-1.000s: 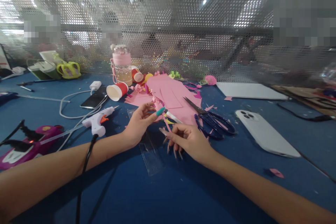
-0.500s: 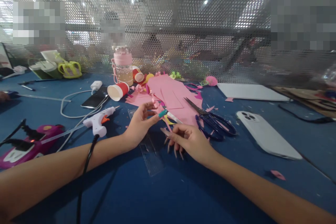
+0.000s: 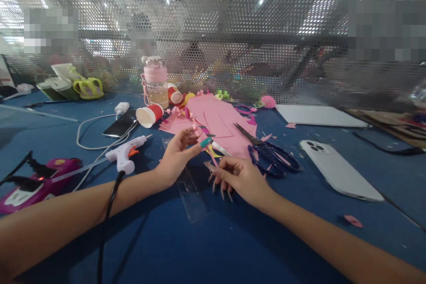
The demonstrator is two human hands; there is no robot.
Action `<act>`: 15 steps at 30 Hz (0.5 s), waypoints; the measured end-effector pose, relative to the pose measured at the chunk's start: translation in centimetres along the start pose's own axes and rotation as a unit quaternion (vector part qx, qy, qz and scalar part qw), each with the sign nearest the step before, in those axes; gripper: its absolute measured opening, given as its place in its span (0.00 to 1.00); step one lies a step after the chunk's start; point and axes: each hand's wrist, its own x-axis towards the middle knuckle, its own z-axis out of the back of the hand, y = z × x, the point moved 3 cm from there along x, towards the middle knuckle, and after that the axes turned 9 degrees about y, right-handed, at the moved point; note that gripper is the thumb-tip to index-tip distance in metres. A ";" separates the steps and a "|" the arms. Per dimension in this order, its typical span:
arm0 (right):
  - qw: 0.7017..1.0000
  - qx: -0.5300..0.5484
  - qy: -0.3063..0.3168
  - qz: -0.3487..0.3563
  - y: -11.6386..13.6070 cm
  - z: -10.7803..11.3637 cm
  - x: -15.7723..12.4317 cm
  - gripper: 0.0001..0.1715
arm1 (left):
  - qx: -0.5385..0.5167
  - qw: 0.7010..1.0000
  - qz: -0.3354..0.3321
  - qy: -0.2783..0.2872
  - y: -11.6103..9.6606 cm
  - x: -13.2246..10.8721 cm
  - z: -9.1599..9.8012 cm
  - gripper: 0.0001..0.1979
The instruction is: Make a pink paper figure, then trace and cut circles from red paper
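Observation:
A curled pink paper strip (image 3: pixel 213 156) runs between my two hands above the table. My left hand (image 3: pixel 179 155) pinches its upper part between thumb and fingers; the thumb has a teal nail. Lower and to the right, my right hand (image 3: pixel 244 182) is closed on the strip's lower end, with its long-nailed fingers curled beneath. Behind both hands lie pink paper sheets (image 3: pixel 216 117). Dark blue-handled scissors (image 3: pixel 271 153) rest just past my right hand. A clear ruler (image 3: pixel 191 199) lies flat under the hands.
At left are a white glue gun (image 3: pixel 121 155), a magenta power strip (image 3: pixel 63 173), and a black phone (image 3: pixel 121 124) with a white cable. A drink bottle (image 3: pixel 155 82) and red paper cup (image 3: pixel 150 115) stand behind. A white phone (image 3: pixel 339 171) lies right. A perforated metal screen (image 3: pixel 233 31) borders the table.
My left thumb has shifted slightly along the strip; my right hand has barely moved. At the far left, a clear stick has slid left, and another person's hand has left view.

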 end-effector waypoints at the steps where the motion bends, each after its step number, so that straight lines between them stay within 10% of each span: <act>1: 1.000 -0.001 -0.001 0.001 0.0 0.0 0.0 0.23 | -0.006 1.000 -0.001 0.000 0.0 0.0 0.0 0.16; 15: 1.000 -0.013 0.000 0.003 0.1 0.0 -0.1 0.23 | -0.002 1.000 0.002 0.001 -0.2 0.1 -0.2 0.16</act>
